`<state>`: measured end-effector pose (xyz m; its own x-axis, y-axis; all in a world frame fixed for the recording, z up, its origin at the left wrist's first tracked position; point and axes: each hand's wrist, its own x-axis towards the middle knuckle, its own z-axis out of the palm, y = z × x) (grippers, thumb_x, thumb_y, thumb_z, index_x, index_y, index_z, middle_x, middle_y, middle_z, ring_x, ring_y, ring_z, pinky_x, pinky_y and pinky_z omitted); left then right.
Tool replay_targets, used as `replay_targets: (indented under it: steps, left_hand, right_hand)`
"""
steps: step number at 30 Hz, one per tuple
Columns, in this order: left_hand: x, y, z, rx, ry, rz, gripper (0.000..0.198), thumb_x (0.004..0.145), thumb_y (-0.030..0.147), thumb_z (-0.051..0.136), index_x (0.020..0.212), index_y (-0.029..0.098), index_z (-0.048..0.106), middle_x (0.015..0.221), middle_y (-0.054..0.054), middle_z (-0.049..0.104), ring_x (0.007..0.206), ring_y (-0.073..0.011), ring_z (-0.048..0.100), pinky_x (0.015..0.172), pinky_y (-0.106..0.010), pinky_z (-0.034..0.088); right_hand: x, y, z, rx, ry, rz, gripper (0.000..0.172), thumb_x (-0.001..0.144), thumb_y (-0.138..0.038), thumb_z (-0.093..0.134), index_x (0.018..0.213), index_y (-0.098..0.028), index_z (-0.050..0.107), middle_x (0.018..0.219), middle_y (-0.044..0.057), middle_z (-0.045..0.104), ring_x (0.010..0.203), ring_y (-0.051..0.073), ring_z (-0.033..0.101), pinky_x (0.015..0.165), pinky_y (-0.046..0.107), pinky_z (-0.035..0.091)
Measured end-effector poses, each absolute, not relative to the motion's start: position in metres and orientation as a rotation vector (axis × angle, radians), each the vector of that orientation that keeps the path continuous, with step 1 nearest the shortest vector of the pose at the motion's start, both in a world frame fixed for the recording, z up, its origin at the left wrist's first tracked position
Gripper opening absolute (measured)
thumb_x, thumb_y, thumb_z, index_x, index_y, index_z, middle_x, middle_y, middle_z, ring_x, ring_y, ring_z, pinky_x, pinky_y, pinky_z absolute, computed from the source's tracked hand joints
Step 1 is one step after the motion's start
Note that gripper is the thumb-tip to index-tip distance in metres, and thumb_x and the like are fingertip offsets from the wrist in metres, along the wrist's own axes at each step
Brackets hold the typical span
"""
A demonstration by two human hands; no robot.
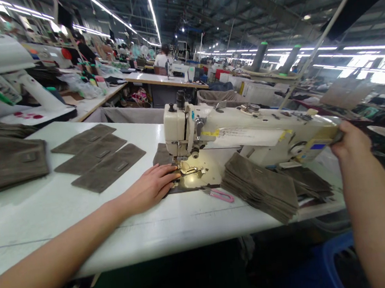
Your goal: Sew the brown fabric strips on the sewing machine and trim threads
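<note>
Beneath the needle end of the sewing machine [224, 118], the left hand [157, 182] lies palm down, fingers outstretched and unclenched, tips beside a shiny metal guide [190, 170]; a brown cloth piece [161, 153] shows just beyond them. Between this hand and the front edge of the table [136, 237] runs an open strip of smooth, pale top, widening leftward. Beyond it to the left, three overlapping panels [108, 167] lie flat, rectangular, matte. To its right, pink-handled snips [222, 196] sit near a fanned cloth stack [259, 187] whose corner reaches the edge. The right hand [351, 140] touches the machine's far end; whether it grips, I cannot tell.
</note>
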<state>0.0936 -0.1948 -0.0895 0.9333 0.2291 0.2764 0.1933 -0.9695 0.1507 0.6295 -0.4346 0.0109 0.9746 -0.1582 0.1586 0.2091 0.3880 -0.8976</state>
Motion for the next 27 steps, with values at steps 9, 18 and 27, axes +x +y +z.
replay_targets:
  steps: [9,18,27]
  left_hand:
    - [0.095,-0.194,-0.093,3.01,0.345,0.427,0.04,0.103,0.029,0.037,0.136,0.022,0.058,0.146,-0.013,0.055,0.133,-0.0299,0.051,0.112,-0.055,0.039]
    - [0.097,-0.193,-0.095,3.024,0.302,0.44,0.039,0.101,0.028,0.039,0.133,0.021,0.061,0.143,-0.014,0.057,0.133,-0.0327,0.051,0.11,-0.056,0.041]
    - [0.096,-0.19,-0.1,2.981,0.286,0.473,0.041,0.101,0.031,0.037,0.134,0.02,0.06,0.143,-0.015,0.058,0.134,-0.0342,0.051,0.11,-0.061,0.04]
  right_hand:
    - [0.616,-0.437,0.005,-1.083,-0.021,-0.186,0.024,0.057,0.004,0.053,0.071,-0.015,0.057,0.08,-0.004,0.062,0.073,0.011,0.063,0.059,0.019,0.055]
    - [0.605,-0.439,-0.001,-1.13,0.017,-0.171,0.027,0.067,0.002,0.058,0.086,-0.018,0.061,0.081,-0.005,0.064,0.073,0.011,0.062,0.063,0.022,0.051]
    - [0.606,-0.438,0.005,-1.194,0.08,-0.169,0.025,0.08,0.005,0.053,0.093,-0.015,0.06,0.082,-0.004,0.064,0.07,0.011,0.061,0.06,0.023,0.051]
